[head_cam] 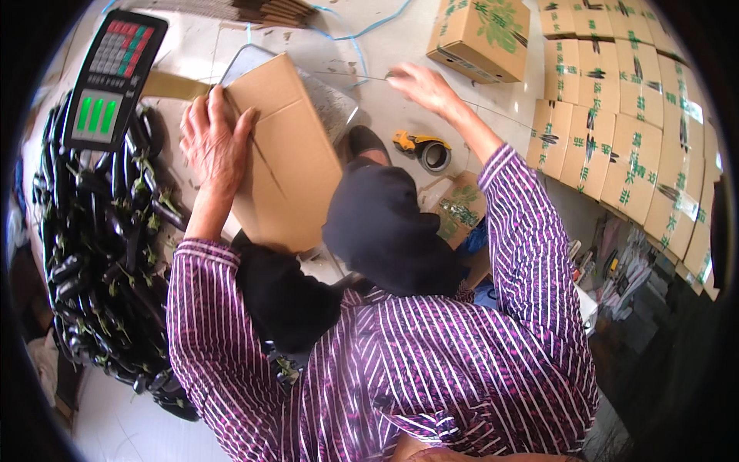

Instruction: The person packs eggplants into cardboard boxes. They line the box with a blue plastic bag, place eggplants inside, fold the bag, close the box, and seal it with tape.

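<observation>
My left hand (216,138) lies spread on the left edge of a brown cardboard box (288,156), whose large plain panels face up. Beneath the box shows a grey metal scale platform (340,104), and the scale's display unit (112,81) with green digits stands at the upper left. Raised to the right of the box is my right hand (421,86), blurred, its fingers bent near a thin dark strand; whether it holds the strand I cannot tell. On the floor below it lies a yellow tape dispenser (421,149) with a roll of tape.
A large heap of dark purple eggplants (104,242) fills the left side. Printed cartons (629,115) are stacked at the right, with another printed carton (479,40) at the top. Flattened cardboard (277,11) and blue strapping (381,23) lie at the upper edge.
</observation>
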Available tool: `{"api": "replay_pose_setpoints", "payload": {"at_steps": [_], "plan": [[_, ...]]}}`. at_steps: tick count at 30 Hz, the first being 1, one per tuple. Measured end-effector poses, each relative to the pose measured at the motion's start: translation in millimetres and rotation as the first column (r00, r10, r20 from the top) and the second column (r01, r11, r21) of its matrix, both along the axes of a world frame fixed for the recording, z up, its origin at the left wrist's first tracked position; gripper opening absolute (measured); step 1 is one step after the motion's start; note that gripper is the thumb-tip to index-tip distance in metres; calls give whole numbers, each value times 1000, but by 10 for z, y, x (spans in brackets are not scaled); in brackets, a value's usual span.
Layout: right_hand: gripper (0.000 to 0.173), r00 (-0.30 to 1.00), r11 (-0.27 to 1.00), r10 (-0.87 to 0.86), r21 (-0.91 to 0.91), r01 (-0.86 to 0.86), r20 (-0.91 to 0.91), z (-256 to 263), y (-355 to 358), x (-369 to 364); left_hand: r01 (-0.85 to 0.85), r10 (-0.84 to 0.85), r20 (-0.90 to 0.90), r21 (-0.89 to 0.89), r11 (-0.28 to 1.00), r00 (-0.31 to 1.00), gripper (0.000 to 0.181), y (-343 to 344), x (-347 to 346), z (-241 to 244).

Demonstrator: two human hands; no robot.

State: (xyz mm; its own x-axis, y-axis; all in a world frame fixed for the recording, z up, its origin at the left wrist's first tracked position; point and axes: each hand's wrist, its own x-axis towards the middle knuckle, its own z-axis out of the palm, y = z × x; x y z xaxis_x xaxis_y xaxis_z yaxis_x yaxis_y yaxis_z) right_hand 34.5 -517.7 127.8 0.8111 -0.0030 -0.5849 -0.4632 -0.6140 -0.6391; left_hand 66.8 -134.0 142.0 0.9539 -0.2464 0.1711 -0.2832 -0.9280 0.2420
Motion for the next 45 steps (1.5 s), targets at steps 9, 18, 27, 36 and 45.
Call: {"api": "replay_pose_setpoints", "payload": {"at_steps": [9,18,27,36,45], "plan": [[80,996,810,26,-582,-69,-83,-1426,-515,-2066,15,-14,-23,19,1000,1000,70,93,-19,3],[39,968,805,-214,-586,98,-132,-1790,-38,-2437,15,-14,-39,10,1000,999,70,76,-38,78],[40,849,850,-484,-117,514,212,-663,-119,-1561,18,-21,32,95,995,999,80,60,-23,304],[56,761,757,-514,626,186,396,1223,932,-735,-55,-545,-460,-797,602,701,82,-978,-538,1285],[71,844,928,36,295,-226,534,1911,1073,-378,72,-579,-205,-906,418,789,77,-407,-554,1516]]}}
